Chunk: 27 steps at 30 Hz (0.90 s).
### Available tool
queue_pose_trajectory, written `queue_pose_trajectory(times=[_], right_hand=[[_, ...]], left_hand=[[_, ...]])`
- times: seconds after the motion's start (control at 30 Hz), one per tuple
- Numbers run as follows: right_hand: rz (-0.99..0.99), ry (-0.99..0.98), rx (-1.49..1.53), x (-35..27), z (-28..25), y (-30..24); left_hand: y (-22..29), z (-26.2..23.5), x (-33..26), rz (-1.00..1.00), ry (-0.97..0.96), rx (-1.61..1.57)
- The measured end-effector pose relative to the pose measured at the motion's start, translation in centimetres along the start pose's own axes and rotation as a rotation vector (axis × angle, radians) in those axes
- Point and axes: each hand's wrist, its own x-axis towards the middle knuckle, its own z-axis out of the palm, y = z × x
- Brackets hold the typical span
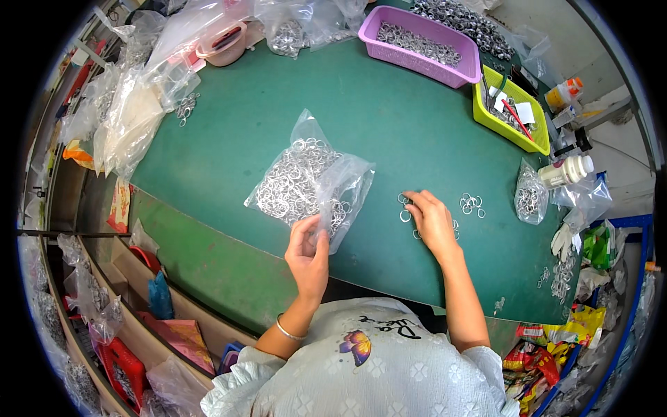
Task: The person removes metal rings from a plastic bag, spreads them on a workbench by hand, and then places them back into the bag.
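Observation:
A clear plastic bag (358,177) full of silver metal rings (295,177) lies on the green tabletop in front of me. My left hand (308,251) pinches the bag's near edge between thumb and fingers, close to some rings inside it. To the right, my right hand (432,219) rests low over the table, its fingers stretched over a few loose rings (405,216). The fingertips touch a ring at the left of this group, and other rings show partly from under the palm. A small cluster of rings (472,203) lies just right of that hand.
A purple basket (455,75) of rings and a lime-green basket (511,132) with scissors and a red pen stand at the far right. Near them are a small bag of rings (529,198) and a white bottle (566,172). Plastic bags (132,125) crowd the left edge.

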Motion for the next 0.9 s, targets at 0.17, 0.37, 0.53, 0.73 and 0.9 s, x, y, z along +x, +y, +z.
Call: queue_pose_trajectory(times=[0.17, 0.37, 0.53, 0.73, 0.9], right_hand=[[-0.012, 0.037, -0.045, -0.2, 0.3, 0.8], [0.029, 0.034, -0.015, -0.1, 0.3, 0.2], [0.048, 0.039, 0.017, 0.0, 0.2, 0.4], [0.348, 0.069, 0.525, -0.7, 0.1, 2.5], [0.612, -0.071, 1.090, -0.8, -1.7, 1.8]], left_hand=[[-0.1, 0.0, 0.0, 0.008, 0.000, -0.027], [-0.1, -0.1, 0.0, 0.017, -0.006, -0.008], [-0.1, -0.1, 0.0, -0.002, -0.001, -0.032], [-0.2, -0.1, 0.0, 0.001, -0.006, -0.053], [0.0, 0.0, 0.0, 0.005, -0.002, -0.070]])
